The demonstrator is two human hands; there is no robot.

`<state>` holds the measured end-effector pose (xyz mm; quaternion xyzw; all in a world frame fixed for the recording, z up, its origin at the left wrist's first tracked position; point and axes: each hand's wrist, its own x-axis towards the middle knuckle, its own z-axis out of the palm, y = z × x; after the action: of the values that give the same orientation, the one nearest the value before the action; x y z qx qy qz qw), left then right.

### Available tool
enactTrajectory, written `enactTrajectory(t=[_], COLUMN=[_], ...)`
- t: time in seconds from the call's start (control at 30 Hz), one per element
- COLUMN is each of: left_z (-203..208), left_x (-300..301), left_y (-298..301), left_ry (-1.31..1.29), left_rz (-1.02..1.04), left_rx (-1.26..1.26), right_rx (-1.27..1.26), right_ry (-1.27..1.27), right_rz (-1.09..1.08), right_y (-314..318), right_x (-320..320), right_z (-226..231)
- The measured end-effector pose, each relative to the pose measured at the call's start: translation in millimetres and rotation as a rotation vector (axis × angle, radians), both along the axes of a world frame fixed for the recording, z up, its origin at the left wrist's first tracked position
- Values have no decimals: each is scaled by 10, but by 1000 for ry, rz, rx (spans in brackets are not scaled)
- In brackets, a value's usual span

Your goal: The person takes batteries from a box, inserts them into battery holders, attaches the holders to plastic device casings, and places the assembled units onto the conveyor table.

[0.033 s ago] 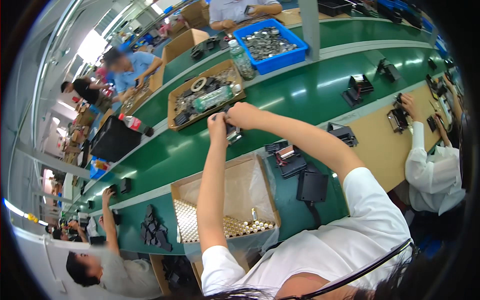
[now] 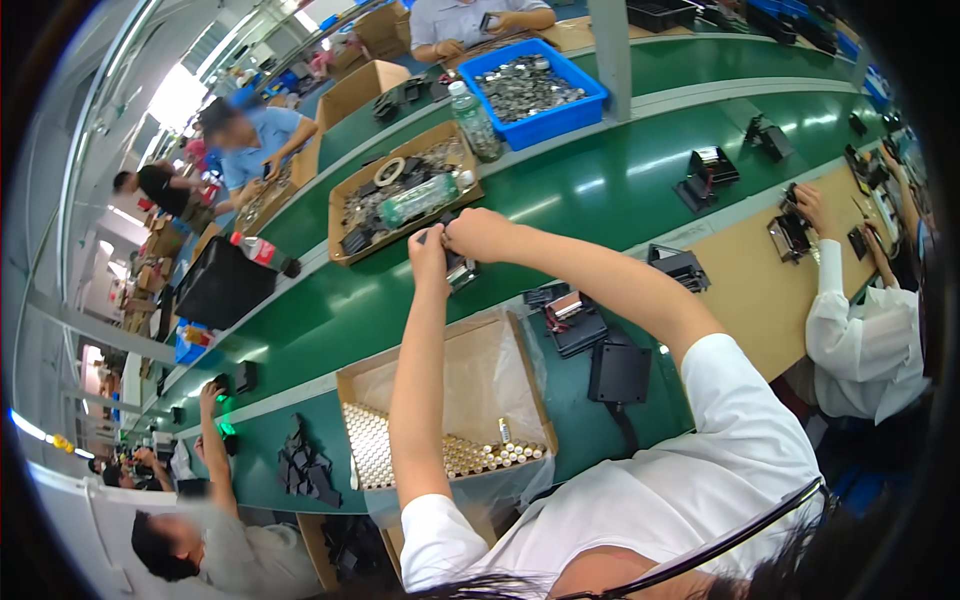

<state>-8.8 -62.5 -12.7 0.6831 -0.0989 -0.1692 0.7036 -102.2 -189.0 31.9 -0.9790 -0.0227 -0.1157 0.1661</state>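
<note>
Over the green belt, just beyond a battery carton, both my hands are closed around a small black device with a shiny part (image 2: 460, 273). My left hand (image 2: 428, 260) pinches its left side. My right hand (image 2: 482, 236) grips it from above, and the fingers hide most of it. Under my left forearm, the open carton (image 2: 470, 365) is lined with plastic film. Rows of upright cylindrical batteries (image 2: 372, 440) fill its near and left parts, and a single gold battery (image 2: 504, 430) rises above the rest.
Beyond my hands lie a tray of small parts (image 2: 335, 225) with a plastic bottle, and a blue bin (image 2: 555, 128) of metal pieces. Black devices (image 2: 572, 325) and a black box (image 2: 620, 372) lie right of the carton; black parts (image 2: 303, 465) pile left. Co-workers sit on both sides.
The whole view has shifted slightly. A green glow now shows by the co-worker's hand at the left. My hands keep the same hold on the black device.
</note>
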Motion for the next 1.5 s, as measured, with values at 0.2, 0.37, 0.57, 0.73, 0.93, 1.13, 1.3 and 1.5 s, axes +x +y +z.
enactTrajectory(t=[0.2,0.37,0.57,0.73,0.93,1.13,1.3,1.5], left_z=[-69,-220,-317,-249,-67,77,-68,-241], left_x=[84,220,247,264,230,186,322,448], left_y=[95,253,319,426,584,713,826,990], left_ry=[-4,-157,-81,-98,-18,125,-90,-233], left_rz=[-46,46,69,86,62,39,67,94], left_rx=[-79,-10,-67,-72,-115,-163,-5,89], right_rx=[160,145,246,112,195,134,146,428], right_ry=[-82,-192,-229,-185,-111,-22,42,228], right_rz=[-156,-191,-49,-42,8,13,-35,-29], right_y=[176,391,327,401,489,541,604,698], right_x=[-43,-86,-72,-30,74,180,281,373], right_z=[98,48,-132,-161,-109,-29,42,177])
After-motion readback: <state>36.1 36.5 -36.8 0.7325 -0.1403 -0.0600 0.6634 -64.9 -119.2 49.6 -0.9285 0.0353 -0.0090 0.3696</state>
